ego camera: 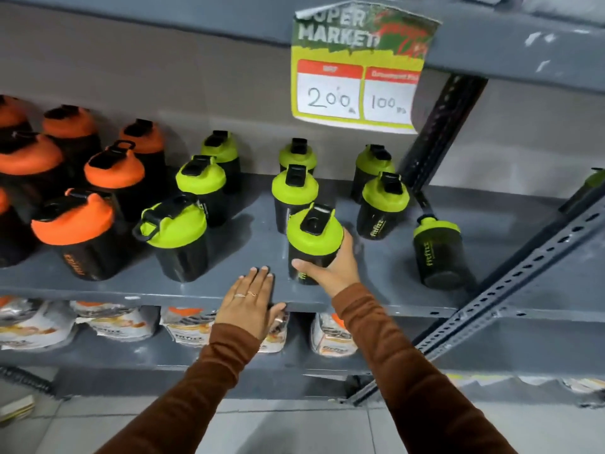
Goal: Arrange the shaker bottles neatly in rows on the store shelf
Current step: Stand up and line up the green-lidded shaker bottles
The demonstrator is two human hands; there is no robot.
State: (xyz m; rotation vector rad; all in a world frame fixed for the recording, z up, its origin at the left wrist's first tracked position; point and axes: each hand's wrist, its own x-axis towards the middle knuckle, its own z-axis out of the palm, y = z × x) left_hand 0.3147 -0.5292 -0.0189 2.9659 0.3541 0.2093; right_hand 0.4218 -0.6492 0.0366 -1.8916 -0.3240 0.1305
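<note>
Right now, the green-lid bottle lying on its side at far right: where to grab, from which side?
Grip the tipped bottle around its black body, coming from above. It lies on the shelf apart from the others, lid toward the back. The right hand is nearest but holds another bottle.

The shelf point(98, 283) is painted grey metal, matt, scuffed in places; its slotted upright point(510, 273) is the same metal, punched with holes; the shaker bottles point(438, 257) have dark, slightly glossy plastic bodies; the green lids point(199, 178) and orange lids point(75, 224) are smooth plastic with a soft sheen; the price sign point(357, 77) is printed paper, curled and torn at its top edge; the sleeves point(409, 371) are brown ribbed knit cloth; the pouches point(183, 329) below look glossy.
</note>
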